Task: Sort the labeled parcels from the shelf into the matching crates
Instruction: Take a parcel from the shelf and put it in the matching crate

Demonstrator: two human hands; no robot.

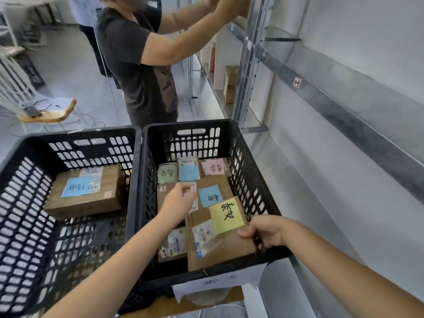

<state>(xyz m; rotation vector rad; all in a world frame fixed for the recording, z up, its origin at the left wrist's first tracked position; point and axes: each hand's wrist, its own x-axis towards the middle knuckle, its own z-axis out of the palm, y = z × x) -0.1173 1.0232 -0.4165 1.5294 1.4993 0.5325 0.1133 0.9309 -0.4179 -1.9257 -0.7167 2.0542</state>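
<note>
Parcel with yellow label [220, 235] in right crate [263, 198], near right corner, long axis near-to-far. Right hand [266, 230] gripping its right edge; left hand [177, 199] open, farther left, over other parcels.

Both forearms bare, no sleeves in view; left hand [177, 198] and right hand [263, 230] ungloved, no rings or watch.
</note>
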